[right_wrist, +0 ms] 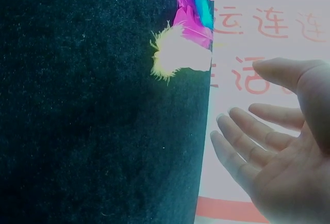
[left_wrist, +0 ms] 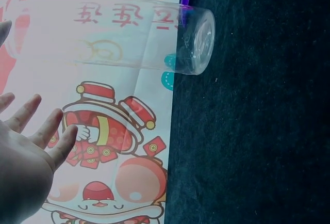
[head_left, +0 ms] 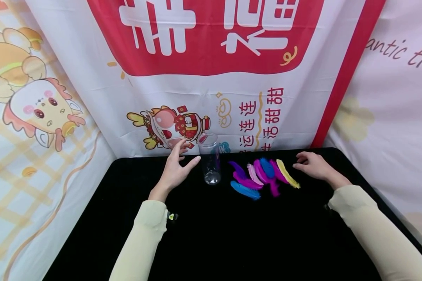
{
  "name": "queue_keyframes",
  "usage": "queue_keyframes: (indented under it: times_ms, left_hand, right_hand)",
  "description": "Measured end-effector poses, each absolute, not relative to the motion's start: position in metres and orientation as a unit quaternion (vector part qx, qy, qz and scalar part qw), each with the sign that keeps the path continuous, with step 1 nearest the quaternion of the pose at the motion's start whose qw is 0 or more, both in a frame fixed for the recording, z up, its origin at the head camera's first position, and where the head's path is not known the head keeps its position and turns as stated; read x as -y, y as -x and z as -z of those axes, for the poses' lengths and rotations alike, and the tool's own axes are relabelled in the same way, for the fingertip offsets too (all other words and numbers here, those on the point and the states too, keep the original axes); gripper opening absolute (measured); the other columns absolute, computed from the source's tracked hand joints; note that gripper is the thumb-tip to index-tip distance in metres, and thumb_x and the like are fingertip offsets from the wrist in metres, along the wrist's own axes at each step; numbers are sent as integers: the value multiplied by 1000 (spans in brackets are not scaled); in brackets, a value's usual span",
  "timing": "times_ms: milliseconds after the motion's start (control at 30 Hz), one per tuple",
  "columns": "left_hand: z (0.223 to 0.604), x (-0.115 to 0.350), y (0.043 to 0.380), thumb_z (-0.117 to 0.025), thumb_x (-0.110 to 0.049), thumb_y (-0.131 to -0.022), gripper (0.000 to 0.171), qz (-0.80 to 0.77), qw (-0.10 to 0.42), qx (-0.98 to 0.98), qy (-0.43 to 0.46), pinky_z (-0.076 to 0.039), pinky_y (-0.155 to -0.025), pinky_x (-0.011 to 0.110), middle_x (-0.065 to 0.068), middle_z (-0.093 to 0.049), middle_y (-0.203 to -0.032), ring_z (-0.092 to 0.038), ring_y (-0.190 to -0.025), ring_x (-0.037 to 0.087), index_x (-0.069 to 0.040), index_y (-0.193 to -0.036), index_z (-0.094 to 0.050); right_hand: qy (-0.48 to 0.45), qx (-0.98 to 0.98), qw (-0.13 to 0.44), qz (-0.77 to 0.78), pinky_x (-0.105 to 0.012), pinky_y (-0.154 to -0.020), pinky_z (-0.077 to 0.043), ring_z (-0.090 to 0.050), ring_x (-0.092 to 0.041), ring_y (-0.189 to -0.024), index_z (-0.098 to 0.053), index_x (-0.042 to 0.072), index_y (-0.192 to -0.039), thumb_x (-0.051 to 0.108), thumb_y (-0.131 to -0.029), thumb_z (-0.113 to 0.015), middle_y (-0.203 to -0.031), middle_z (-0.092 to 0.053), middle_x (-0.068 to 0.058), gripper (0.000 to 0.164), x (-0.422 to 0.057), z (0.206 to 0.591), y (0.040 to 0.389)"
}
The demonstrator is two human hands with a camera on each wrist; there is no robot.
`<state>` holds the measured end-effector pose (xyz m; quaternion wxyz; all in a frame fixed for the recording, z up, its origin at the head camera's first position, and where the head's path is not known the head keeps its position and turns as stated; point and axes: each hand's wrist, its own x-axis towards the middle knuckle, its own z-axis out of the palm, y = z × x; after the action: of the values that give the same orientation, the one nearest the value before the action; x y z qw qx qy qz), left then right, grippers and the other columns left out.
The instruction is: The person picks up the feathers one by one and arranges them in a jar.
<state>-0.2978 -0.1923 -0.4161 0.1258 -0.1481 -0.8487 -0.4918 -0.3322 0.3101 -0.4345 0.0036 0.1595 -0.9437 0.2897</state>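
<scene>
Held left hand (head_left: 173, 168) and right hand (head_left: 315, 166) relaxed, empty; had a clear cylindrical cup (head_left: 210, 162), seemingly plastic, upright beside the former, soft multicoloured feathers (head_left: 261, 173) near the latter. Judged cup light, slippery, best gripped mid-wall; feathers flimsy, best pinched singly.

Backdrop (head_left: 197, 84): bright and soft in the head view, hazily bleached in both wrist views.
Black tabletop (head_left: 232, 238): almost featureless in the head view, bluish and speckled in the wrist views.
Clear cup (head_left: 210, 162): glints at the base, fades into glare in the left wrist view.
Yellow feather (right_wrist: 180, 54): overexposed nearly white.
Right hand (right_wrist: 281, 154): shaded around the thumb.
</scene>
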Motion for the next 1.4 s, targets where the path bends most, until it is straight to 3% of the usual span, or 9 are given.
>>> queue_keyframes:
  times_ms: [467, 1033, 1400]
  left_hand:
    - [418, 187, 297, -72, -50, -94, 76, 499, 126, 845, 145, -43, -110, 52, 6, -44, -153, -46, -139, 27, -32, -157, -32]
    - [412, 181, 300, -72, -49, -94, 78, 514, 125, 835, 153, -39, -111, 58, 5, -46, -149, -46, -138, 28, -29, -158, -32]
    - [408, 177, 303, -72, -50, -94, 81, 524, 112, 831, 149, -42, -110, 54, 7, -41, -155, -48, -138, 29, -31, -159, -28]
  right_hand:
    - [-152, 942, -13, -300, -56, -93, -52, -69, -41, -104, -58, -14, -127, 19, -96, -72, -115, -69, -29, 47, -309, 441, 335]
    - [-140, 941, -22, -308, -54, -93, -51, -68, -39, -105, -60, -13, -126, 19, -95, -73, -114, -69, -28, 47, -305, 446, 339]
    - [-129, 942, -28, -308, -53, -93, -50, -67, -40, -106, -60, -13, -126, 18, -94, -73, -113, -70, -27, 46, -305, 451, 341]
